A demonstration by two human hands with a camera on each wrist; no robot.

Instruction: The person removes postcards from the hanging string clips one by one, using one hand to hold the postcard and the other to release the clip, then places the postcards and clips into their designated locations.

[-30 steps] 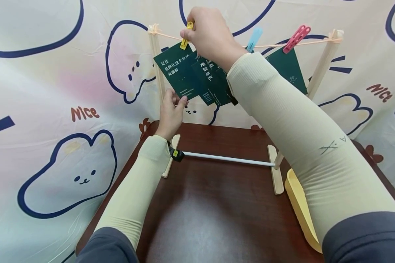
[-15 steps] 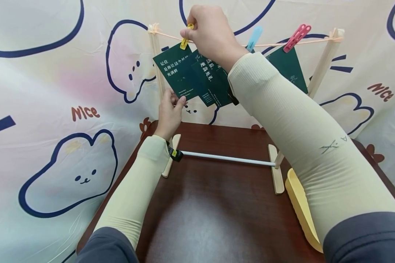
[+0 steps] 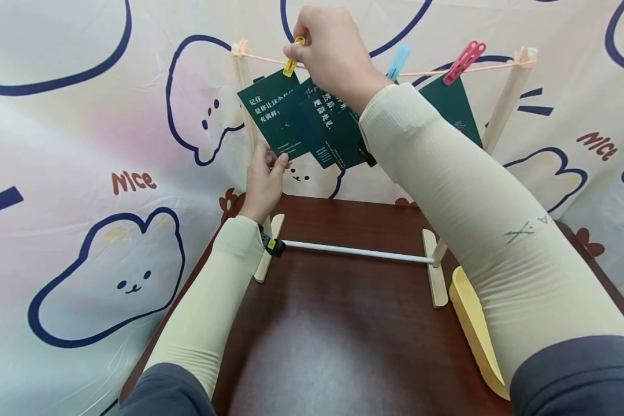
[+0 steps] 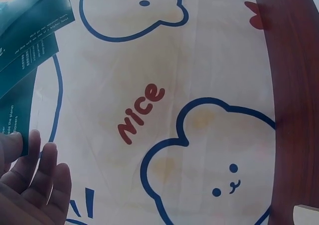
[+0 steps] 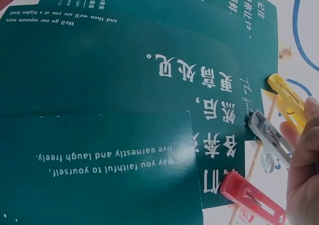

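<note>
My right hand pinches a yellow clothespin that sits on the string at the top corner of the leftmost dark green card. That card hangs tilted, with white printed writing. Its bottom corner is pinched by my left hand, the thumb in front in the left wrist view. Overlapping it to the right is another green card. Beside the yellow clothespin, the right wrist view shows a grey clothespin and a red clothespin; my right hand hides these in the head view.
Farther right hang a light blue clothespin and a pink clothespin holding a green card. Wooden posts and a white rod form the rack on the brown table. A yellow tray lies right, partly under my forearm.
My left hand and the leftmost card's lower part have shifted slightly to the left. The right hand keeps its pinch on the yellow clothespin, almost still.
</note>
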